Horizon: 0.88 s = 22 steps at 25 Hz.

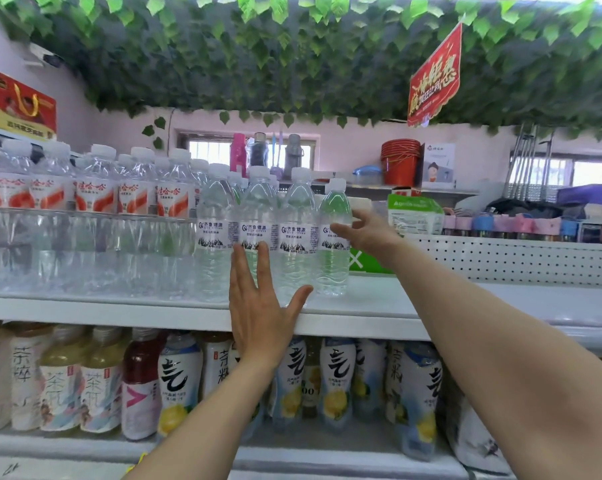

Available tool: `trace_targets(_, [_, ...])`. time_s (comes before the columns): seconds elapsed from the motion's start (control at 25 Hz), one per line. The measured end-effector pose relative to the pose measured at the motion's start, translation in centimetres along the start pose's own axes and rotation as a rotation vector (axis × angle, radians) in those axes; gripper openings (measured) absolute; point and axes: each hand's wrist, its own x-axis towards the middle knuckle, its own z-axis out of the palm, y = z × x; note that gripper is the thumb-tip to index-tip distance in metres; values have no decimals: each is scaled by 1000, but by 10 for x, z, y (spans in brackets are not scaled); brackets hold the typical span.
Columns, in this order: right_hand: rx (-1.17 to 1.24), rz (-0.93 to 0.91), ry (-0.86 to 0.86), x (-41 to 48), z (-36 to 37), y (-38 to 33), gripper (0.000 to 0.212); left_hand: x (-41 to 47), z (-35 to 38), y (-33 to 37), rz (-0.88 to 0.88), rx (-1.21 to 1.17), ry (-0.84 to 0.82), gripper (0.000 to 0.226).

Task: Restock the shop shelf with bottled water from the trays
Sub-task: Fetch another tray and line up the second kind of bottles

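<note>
Four water bottles are standing in a row on the shelf, directly in front of both hands, and the trays are not showing anywhere in view. The left hand is lying flat with straight fingers against the lower body of a middle bottle, thumb splaying out toward the base of the next one to its right, holding nothing. The right hand is reaching in from the side with its fingers loose and spread, one fingertip apparently touching the label of the end bottle just to its left; it is not closing round anything either. Full to the neck, these bottles are probably feeling fairly heavy for their size, and the thin ribbed plastic is likely giving under a hard squeeze, while the glossy label band may be sliding a little under the fingers. Standing tall on narrow bases, they are looking easy to tip, so pushing low, as the left hand is doing, seems safest. For lifting, wrapping round the waist below the label looks firmest.
</note>
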Motion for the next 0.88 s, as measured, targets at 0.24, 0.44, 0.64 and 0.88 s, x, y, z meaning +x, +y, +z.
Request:
trace_targets(0.24, [-542,-16,85,-59,-20,-14,73,-4,-23,13,-54,-18,-109,97])
trace_targets(0.44, [-857,-146,69,-114,-53,-27,64,-2,-58,65,-40,26,-207,80])
trace_targets(0.64, [-855,-114,77,-165,-99,-12,65,-21,-69,134,-35,54,-296,69])
trace_targets(0.88, [-849,-27,34,-223,-174,39,63,-88,-46,217,-66,65,-392,66])
